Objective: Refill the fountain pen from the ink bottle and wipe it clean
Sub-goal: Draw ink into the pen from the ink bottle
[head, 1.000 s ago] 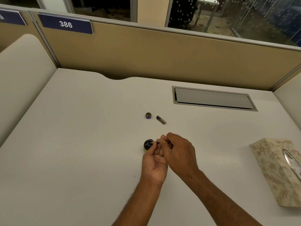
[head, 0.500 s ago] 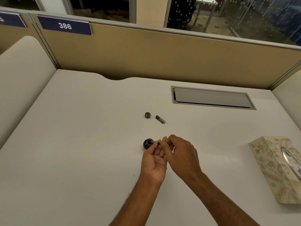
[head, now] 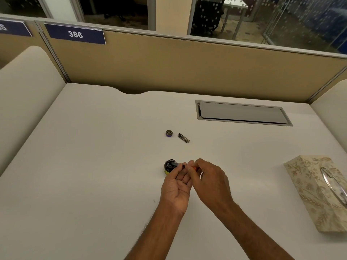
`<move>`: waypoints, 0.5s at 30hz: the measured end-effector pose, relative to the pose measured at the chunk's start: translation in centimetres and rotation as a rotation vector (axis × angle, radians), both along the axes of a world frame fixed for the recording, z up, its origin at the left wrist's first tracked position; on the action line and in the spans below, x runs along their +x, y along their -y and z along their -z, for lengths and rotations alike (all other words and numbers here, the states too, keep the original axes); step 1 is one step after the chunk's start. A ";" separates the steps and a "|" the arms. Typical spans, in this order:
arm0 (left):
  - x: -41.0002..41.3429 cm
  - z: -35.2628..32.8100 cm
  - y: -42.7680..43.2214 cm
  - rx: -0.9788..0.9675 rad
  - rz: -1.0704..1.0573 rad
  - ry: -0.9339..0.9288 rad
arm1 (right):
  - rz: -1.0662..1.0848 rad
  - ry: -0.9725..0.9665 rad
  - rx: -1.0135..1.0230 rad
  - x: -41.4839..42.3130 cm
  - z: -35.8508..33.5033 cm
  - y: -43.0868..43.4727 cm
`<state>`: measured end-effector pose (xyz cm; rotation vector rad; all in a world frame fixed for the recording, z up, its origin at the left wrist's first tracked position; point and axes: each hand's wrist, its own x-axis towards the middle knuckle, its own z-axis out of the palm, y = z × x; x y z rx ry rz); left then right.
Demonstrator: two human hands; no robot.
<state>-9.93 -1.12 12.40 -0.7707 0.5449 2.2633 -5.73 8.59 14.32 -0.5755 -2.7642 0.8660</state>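
A small dark ink bottle (head: 169,166) stands open on the white desk, with a yellow label low on its side. The fountain pen's front part (head: 176,164) points into the bottle mouth. My left hand (head: 177,186) pinches the pen just right of the bottle, palm up. My right hand (head: 210,180) grips the pen's rear end, where a bit of orange-red (head: 194,168) shows between the fingers. Most of the pen is hidden by my fingers. The bottle cap (head: 169,133) and a dark pen piece (head: 183,138) lie farther back on the desk.
A patterned tissue box (head: 317,192) sits at the right edge of the desk (head: 93,166). A grey cable hatch (head: 242,113) is set in the desk at the back right. Tan partition walls (head: 187,66) close off the back and sides.
My right hand's fingers have shifted slightly at the pen's rear end, so a bit of orange-red now shows. The pen tip stays at the bottle mouth.
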 end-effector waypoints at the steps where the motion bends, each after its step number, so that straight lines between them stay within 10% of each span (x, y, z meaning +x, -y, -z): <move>1: 0.0 0.1 0.0 -0.021 0.014 -0.020 | 0.004 0.003 -0.011 0.1 0.1 0.0; 15: 1.2 1.6 0.7 -0.348 0.123 -0.206 | 0.129 0.039 -0.266 3.2 3.3 0.3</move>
